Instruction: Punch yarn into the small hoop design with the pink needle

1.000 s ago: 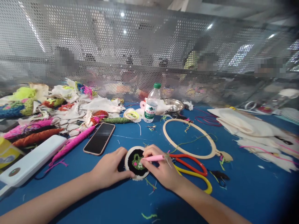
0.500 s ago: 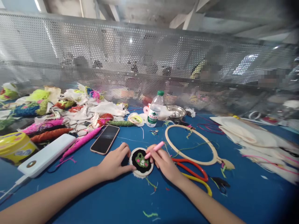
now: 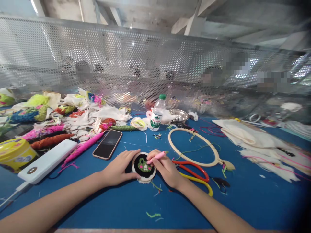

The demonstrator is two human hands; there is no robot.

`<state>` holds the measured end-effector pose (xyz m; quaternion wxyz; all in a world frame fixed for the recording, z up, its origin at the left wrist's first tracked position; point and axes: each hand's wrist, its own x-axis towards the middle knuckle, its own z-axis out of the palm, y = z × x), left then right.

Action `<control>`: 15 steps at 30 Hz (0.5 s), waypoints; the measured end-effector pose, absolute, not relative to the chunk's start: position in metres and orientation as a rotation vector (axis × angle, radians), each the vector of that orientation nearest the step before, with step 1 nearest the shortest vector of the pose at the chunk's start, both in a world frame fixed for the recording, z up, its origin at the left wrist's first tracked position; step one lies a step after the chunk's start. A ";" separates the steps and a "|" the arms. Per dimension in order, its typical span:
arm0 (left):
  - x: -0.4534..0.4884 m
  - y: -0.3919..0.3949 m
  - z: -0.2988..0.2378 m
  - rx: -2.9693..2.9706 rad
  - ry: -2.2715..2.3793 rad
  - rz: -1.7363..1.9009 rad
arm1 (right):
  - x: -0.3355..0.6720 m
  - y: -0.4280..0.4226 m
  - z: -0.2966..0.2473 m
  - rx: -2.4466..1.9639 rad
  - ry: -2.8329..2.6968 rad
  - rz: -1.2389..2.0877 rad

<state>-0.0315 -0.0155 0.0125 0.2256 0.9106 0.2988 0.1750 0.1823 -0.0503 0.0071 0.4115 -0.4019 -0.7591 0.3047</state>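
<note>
A small round embroidered patch, black with a green and pink motif and a white edge, lies on the blue table. My left hand rests on the patch's left rim, fingers curled round it. My right hand pinches a pink punch needle pen, whose tip touches the patch's right side.
Red and yellow scissors and a wooden hoop lie to the right of my hand. A phone, white power bank, yellow tin, water bottle, yarn and cloth scraps lie behind. Folded white fabric sits far right. A perforated metal screen stands behind.
The pink pen went from lying low across the patch to tilted up, and now tilts lower with its tip on the patch. The view rose slightly.
</note>
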 end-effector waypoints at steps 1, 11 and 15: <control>-0.032 -0.015 0.012 2.517 0.818 0.472 | 0.182 -0.051 0.007 -1.016 -1.902 0.774; -0.032 -0.012 0.007 2.598 0.835 0.394 | 0.181 -0.040 0.006 -1.126 -1.422 1.233; -0.032 -0.012 0.007 2.594 0.847 0.387 | 0.182 -0.039 0.007 -1.125 -1.384 1.270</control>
